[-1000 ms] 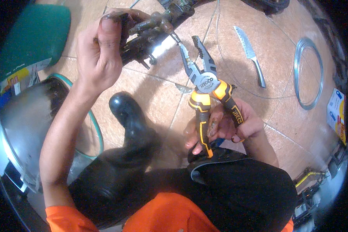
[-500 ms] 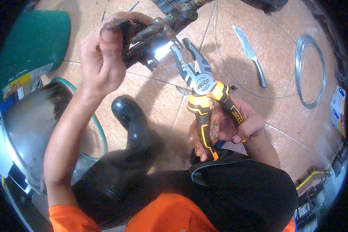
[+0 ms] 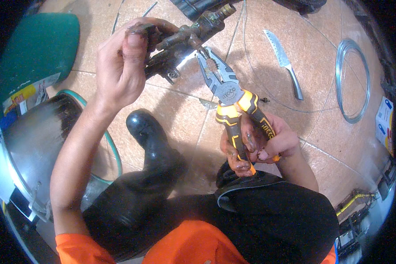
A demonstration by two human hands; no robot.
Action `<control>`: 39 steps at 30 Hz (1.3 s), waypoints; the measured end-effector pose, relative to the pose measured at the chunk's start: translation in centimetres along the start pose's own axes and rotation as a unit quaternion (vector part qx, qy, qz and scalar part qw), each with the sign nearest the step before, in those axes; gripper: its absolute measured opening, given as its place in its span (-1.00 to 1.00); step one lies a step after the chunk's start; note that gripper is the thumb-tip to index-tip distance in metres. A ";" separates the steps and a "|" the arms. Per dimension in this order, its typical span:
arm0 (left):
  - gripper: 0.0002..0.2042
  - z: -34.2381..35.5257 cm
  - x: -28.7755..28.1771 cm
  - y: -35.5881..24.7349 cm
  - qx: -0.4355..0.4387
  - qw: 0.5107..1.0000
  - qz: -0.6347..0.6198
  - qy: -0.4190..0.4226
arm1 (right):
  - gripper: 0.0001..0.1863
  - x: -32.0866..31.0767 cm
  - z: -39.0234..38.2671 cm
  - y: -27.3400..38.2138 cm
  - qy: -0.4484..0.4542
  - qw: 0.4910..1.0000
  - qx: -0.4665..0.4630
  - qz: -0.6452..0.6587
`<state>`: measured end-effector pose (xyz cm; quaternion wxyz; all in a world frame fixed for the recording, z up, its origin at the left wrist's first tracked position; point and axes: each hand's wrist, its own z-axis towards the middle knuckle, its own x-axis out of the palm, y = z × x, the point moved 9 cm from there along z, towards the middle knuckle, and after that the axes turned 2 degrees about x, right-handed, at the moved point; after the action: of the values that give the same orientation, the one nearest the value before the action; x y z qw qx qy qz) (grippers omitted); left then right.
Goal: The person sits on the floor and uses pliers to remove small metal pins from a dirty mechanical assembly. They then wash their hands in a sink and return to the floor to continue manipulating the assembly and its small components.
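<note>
My left hand is closed around a dirty, dark metal fitting, which has short stubs and a brass-coloured threaded end at the upper right. My right hand grips a pair of combination pliers by their yellow and black handles, fingers on one handle and thumb by the other. The grey plier jaws point up and reach a small stub on the fitting's lower side. Whether they bite on it firmly is hard to make out. Brown grime marks the fingers of both hands.
A knife and a coil of wire lie on the tiled floor at right. A metal pot, a green hose and a green container stand or lie at left. My black boot is below the fitting.
The plier jaws and handles have come closer together, and the jaws now meet the fitting's stub. My left hand and the fitting have shifted slightly right.
</note>
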<state>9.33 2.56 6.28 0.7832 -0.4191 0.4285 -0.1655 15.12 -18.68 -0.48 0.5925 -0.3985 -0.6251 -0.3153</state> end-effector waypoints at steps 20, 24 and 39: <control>-0.51 -2.5 3.6 5.1 -0.313 0.919 0.199 0.134 | -0.56 -1.1 -1.3 5.5 -0.331 0.264 -0.084 -0.902; -0.54 -3.2 3.5 4.7 -0.295 0.931 0.185 0.105 | -0.42 -5.5 -2.2 4.9 -0.328 0.607 0.068 -0.721; -0.63 -6.2 4.3 3.7 -0.081 0.994 0.061 0.049 | -0.27 -4.8 -1.6 -1.7 -0.030 0.997 0.061 0.038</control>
<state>6.45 -1.04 -0.72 0.7333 -0.4455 0.5033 -0.1029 14.36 -21.48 -4.98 0.6083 -0.3946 -0.6449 -0.2414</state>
